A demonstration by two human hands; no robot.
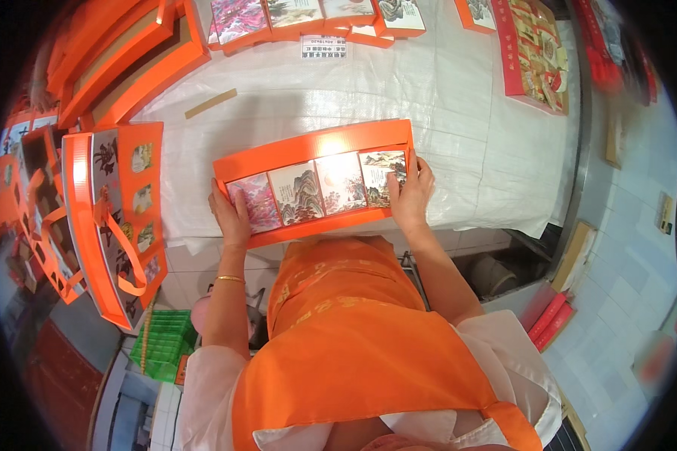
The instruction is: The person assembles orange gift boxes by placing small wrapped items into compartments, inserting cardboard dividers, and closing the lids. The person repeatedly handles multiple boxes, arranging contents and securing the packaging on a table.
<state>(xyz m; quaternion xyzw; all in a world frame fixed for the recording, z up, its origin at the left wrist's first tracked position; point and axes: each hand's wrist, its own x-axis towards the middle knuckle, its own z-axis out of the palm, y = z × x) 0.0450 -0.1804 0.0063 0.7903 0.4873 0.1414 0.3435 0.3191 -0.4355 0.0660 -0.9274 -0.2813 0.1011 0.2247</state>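
An orange open gift box lies at the near edge of the table, slightly tilted with its right end farther back. Inside, small boxes with landscape pictures stand side by side: a pink-purple one at the left, pale ones in the middle, and a grey-and-yellow one at the right. My left hand grips the left end of the gift box, thumb over its rim. My right hand clasps the right end, its thumb on the rightmost small box.
Empty orange trays are stacked at the far left. Below them stands an orange carrier bag with ribbon handles. More picture boxes lie at the back. A red carton of wrapped packets sits at the far right. A green crate is lower left.
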